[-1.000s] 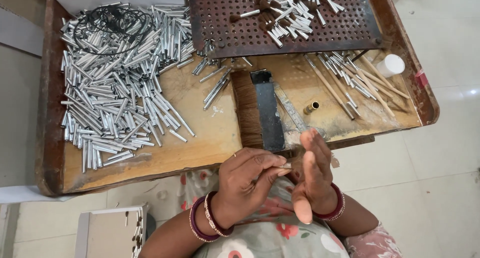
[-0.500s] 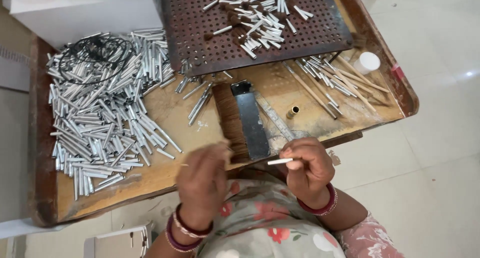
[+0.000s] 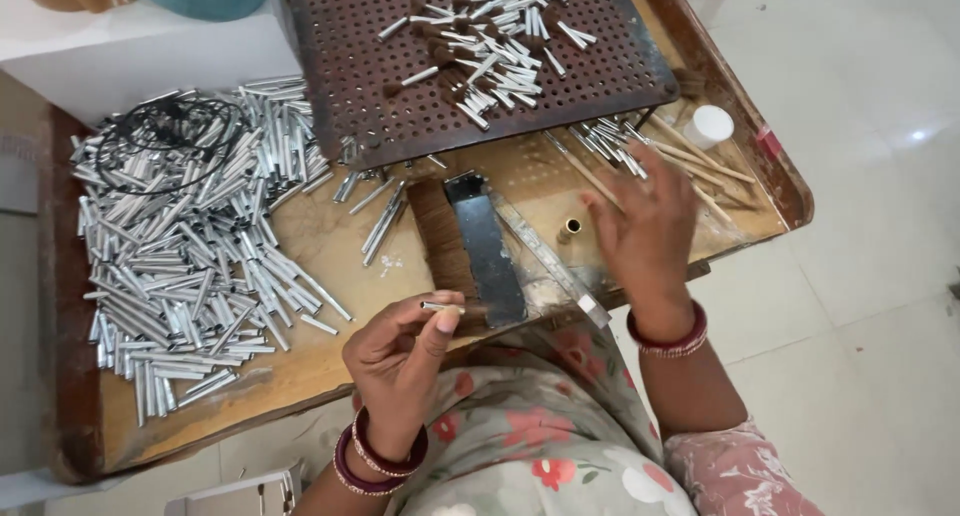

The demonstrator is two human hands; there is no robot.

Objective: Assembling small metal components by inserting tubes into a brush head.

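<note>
tube pile [image 3: 190, 236] left, perforated tray [image 3: 470, 56] behind — seemingly raised

I looked down on a worn wooden tray-table [image 3: 330, 256] with a raised rim. On it lay a big heap of silver metal tubes [image 3: 190, 246], a perforated brown metal plate [image 3: 400, 86], a tuft of brown bristles [image 3: 440, 238] beside a black metal block [image 3: 488, 248], thin wooden sticks [image 3: 690, 166] and a white cap [image 3: 709, 126]

Hands parted: right hand [image 3: 645, 226] reached toward sticks [image 3: 690, 166]; left hand [image 3: 405, 351] now pinches tube [image 3: 440, 306].
</note>
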